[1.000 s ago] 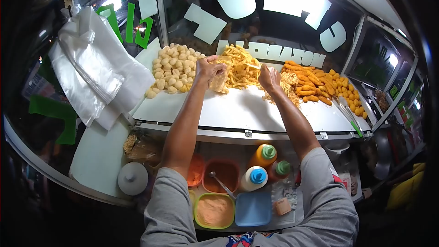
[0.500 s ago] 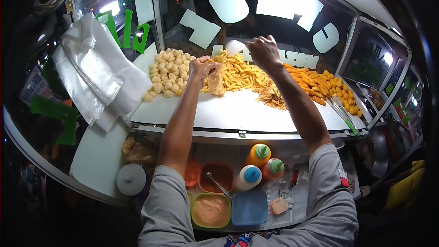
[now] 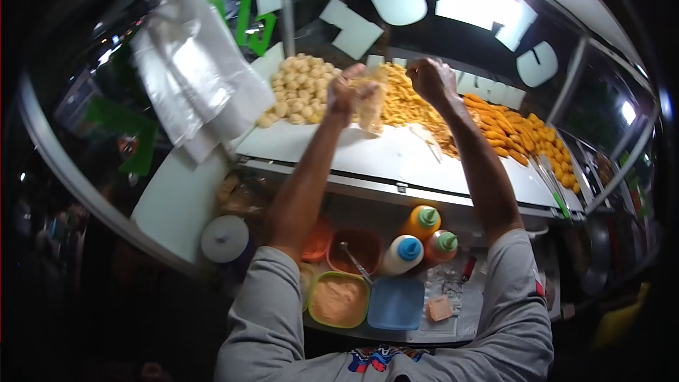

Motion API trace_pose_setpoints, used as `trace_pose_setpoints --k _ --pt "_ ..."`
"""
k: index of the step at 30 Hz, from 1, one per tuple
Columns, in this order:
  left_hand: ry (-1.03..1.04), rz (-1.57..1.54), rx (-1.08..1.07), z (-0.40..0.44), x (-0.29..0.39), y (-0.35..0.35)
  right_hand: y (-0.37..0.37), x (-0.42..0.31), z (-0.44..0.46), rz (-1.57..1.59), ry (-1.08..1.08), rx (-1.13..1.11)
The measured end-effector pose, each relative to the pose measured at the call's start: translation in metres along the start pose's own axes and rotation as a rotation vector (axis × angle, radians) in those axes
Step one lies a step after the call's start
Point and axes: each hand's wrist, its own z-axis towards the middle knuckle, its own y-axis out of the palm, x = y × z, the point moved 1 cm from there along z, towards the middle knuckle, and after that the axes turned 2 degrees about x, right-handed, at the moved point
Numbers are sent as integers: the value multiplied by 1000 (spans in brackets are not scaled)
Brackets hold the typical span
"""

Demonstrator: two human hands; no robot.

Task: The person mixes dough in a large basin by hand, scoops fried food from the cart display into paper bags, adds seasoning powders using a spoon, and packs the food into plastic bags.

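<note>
My left hand (image 3: 348, 92) grips the top of a clear plastic bag (image 3: 370, 110) with yellowish food in it, held upright over the white counter (image 3: 332, 150). To its right my right hand (image 3: 430, 79) is raised and closed above the pile of fried strips (image 3: 403, 99); what its fingers hold, if anything, is hidden. A pale utensil or scoop (image 3: 426, 140) lies on the counter below that hand. Round pale balls (image 3: 300, 85) are heaped left of the bag. Orange fried sticks (image 3: 498, 126) lie right of my right forearm.
Plastic bags (image 3: 185, 71) hang at the left. Below the counter are squeeze bottles (image 3: 403, 253), a tub of pinkish powder (image 3: 339, 300), a blue lid (image 3: 396, 303) and a white-lidded jar (image 3: 225, 239). Tongs (image 3: 555, 184) rest at the right. Glass panes surround the counter.
The view has shifted and tilted. My right hand rose from the strips with a white thing near it; that is gone from the hand, and a pale utensil now lies on the counter.
</note>
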Motion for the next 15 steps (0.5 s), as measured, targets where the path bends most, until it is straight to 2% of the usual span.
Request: trace_pose_setpoints --k 2,4,6,7,8,10,11,14,15 --pt "-99 102 23 -32 1 -5 -40 -74 20 132 -4 -131" --pt "-47 192 32 -63 2 -5 -24 -128 33 404 -52 -39" --pt "19 276 15 -74 -36 -23 9 -182 48 836 -256 -36" --pt "30 451 49 -86 -30 -24 28 -208 57 860 -267 -40" --pt "43 624 77 -99 -23 -23 27 -232 56 959 -167 -36" --pt "206 878 83 -134 -19 -25 44 -266 64 1098 -40 65" --pt "423 1075 34 -134 -48 -44 54 -279 70 1179 3 56" --pt "361 1010 92 -146 -62 -49 57 -294 73 1221 235 70" --pt "335 988 121 -152 -65 -52 59 -295 73 1242 226 112"
